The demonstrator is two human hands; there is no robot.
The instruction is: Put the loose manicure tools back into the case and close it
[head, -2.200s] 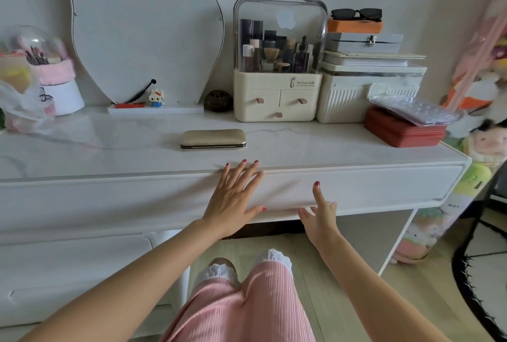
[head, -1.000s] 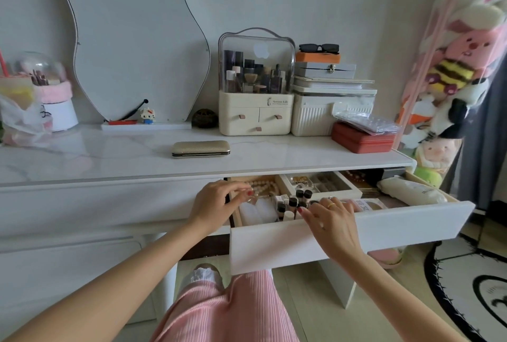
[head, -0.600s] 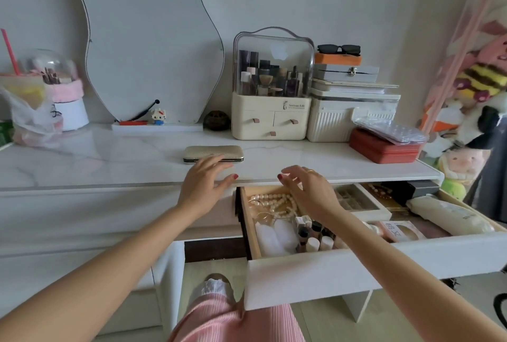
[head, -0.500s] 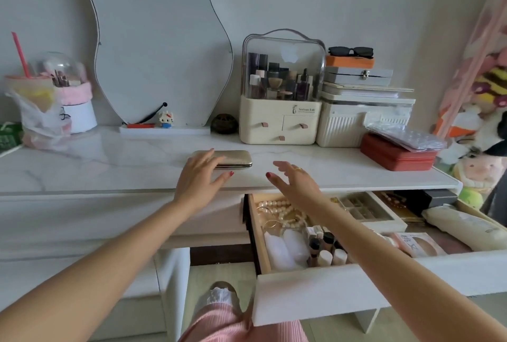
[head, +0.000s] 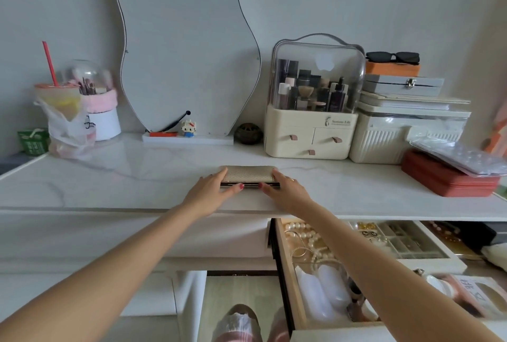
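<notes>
At the desk's (head: 109, 188) left rear corner stood a green carton (head: 32, 142), a cup (head: 59, 100) with a red straw inside a plastic bag, and just right of it a brush holder (head: 96, 103) with a pink band under a clear dome. A wavy-edged mirror (head: 186, 45) leaned against the wall at the rear edge, on a white base carrying a small toy figure (head: 188, 128). A dark round object (head: 249, 133) sat beside that base.

The case (head: 248, 174), gold and closed, lay flat near the middle of the desk, closer to the front edge than the rear. The left hand (head: 210, 193) gripped its left end, fingers curled over the top and thumb along the front seam. The right hand (head: 285, 190) gripped the right end in the same way, thumb on the front seam; a ring showed on one finger. No loose manicure tools could be made out.

Along the rear edge to the right stood a cosmetics organiser (head: 312, 100) with a clear lid and three small drawers, then a ribbed white box (head: 384, 138) stacked with flat boxes and sunglasses (head: 392, 56) on top. A red box (head: 447, 182) under a clear plastic tray occupied the right edge.

Below the front edge, the drawer (head: 285, 273) stood open, holding pearl beads (head: 304, 234), bangles, small bottles and a compartmented tray (head: 406, 243).
</notes>
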